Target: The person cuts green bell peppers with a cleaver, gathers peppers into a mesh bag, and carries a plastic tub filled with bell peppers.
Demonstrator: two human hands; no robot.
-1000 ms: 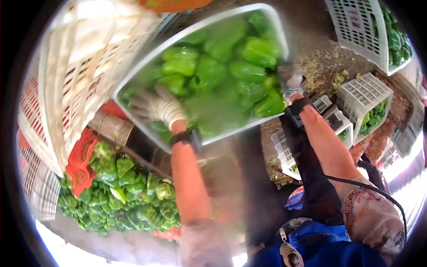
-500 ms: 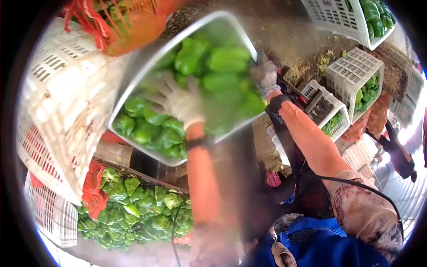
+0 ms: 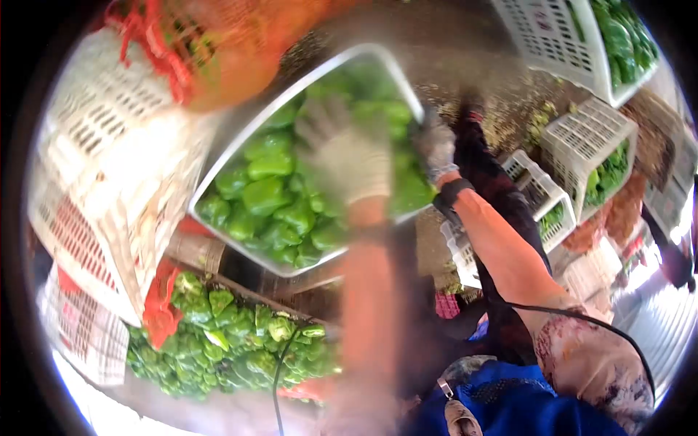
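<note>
A white crate (image 3: 240,149) full of green peppers (image 3: 265,195) stands before me. My left hand (image 3: 342,149), in a pale glove, lies over the peppers near the crate's middle, its fingers spread and blurred by motion. At the crate's right rim is my right hand (image 3: 436,145), gloved too, with its fingers bent round the edge. The peppers under my left palm are hidden.
Stacked white crates (image 3: 109,123) rise at the left, with an orange mesh bag (image 3: 240,43) above them. Loose green peppers (image 3: 225,349) are heaped at the lower left. More crates of green produce (image 3: 585,138) stand at the right.
My left hand has moved right across the peppers, from the crate's left part to its middle. The crate has shifted down in view, and the orange mesh bag has come further in at the top.
</note>
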